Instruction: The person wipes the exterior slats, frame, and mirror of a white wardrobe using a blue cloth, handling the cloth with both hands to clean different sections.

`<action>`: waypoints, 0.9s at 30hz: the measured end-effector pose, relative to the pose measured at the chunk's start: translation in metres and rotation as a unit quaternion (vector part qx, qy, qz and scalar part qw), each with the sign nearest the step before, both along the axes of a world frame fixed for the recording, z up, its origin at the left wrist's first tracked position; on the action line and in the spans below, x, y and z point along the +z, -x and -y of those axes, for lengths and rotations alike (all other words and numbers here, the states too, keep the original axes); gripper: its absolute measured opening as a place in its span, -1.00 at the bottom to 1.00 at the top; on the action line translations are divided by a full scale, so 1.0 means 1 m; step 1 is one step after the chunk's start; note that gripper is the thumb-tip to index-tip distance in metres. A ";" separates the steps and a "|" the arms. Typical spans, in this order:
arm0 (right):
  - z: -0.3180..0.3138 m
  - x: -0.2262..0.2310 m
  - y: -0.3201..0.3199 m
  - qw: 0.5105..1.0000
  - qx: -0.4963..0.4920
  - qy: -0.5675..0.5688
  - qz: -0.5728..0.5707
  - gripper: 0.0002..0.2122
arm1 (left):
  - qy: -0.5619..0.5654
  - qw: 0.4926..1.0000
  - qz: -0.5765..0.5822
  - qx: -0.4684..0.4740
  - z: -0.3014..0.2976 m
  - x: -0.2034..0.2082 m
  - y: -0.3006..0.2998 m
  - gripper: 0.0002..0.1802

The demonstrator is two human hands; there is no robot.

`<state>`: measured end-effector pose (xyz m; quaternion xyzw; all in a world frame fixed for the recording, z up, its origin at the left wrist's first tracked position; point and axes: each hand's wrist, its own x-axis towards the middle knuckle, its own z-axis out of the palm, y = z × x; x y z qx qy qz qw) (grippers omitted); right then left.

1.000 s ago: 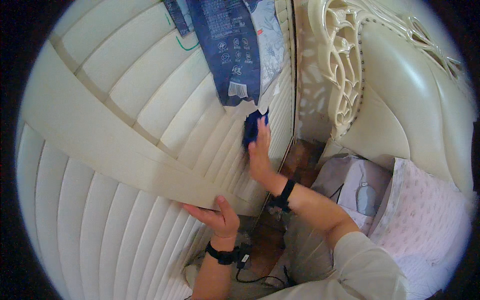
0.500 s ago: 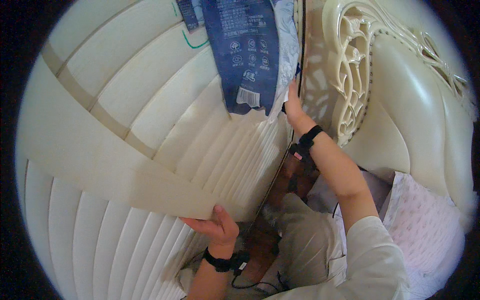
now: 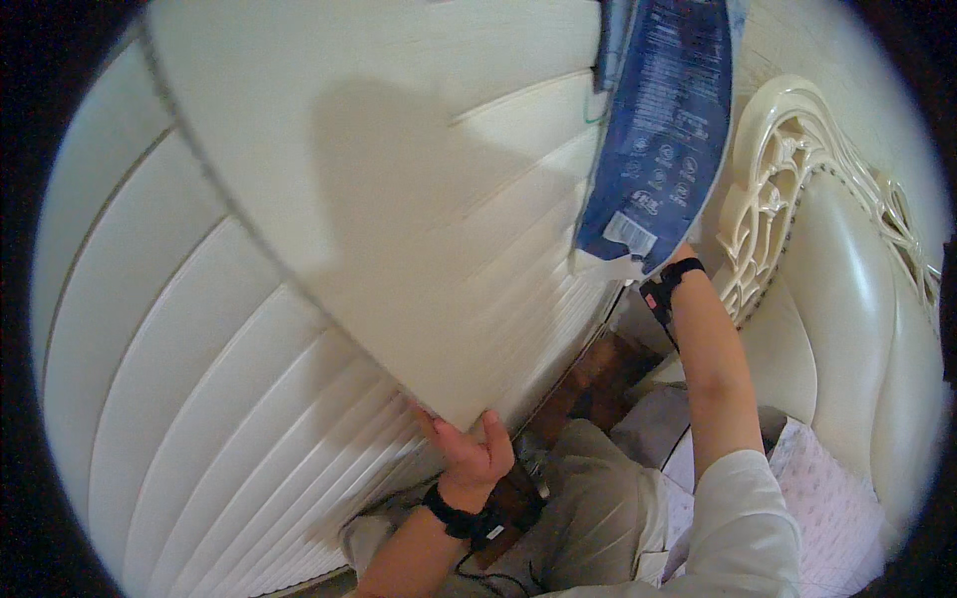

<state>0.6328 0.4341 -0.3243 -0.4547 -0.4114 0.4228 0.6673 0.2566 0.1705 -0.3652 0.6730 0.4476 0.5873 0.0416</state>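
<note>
A large cream sheet or panel fills the middle, its long edge running diagonally down to a low corner. My left hand is closed on that corner, thumb on the near face and fingers along the edge. A dark blue printed package with a barcode label lies against the panel's right part. My right hand reaches up behind the package's lower end; its fingers are hidden there, so its grip cannot be made out. Both wrists wear black straps with small devices.
White ribbed slats stretch along the left below the panel. A cream padded headboard with a carved openwork frame stands at right, with a pink patterned pillow below it. Dark brown flooring shows in the gap, and a black cable hangs near my left wrist.
The panel's edge has swung, and more of its broad face now shows. The blue package has shifted right and tilted. My right hand has moved right and lower, my left slightly right and down.
</note>
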 end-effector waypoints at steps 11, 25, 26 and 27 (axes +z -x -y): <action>0.057 -0.011 0.072 0.986 -0.107 -0.015 0.130 -0.58 | -0.153 0.988 -0.004 0.014 -0.010 0.007 -0.007 -0.19; 0.143 -0.039 0.196 0.921 -0.283 -0.013 0.268 -0.55 | -0.170 0.984 -0.027 0.051 -0.011 0.017 -0.006 -0.24; 0.149 -0.042 0.204 0.913 -0.290 -0.013 0.287 -0.52 | -0.168 0.984 -0.027 0.048 -0.011 0.015 -0.005 -0.24; 0.158 -0.043 0.213 0.919 -0.284 -0.024 0.273 -0.49 | -0.167 0.984 -0.030 0.051 -0.010 0.017 -0.005 -0.24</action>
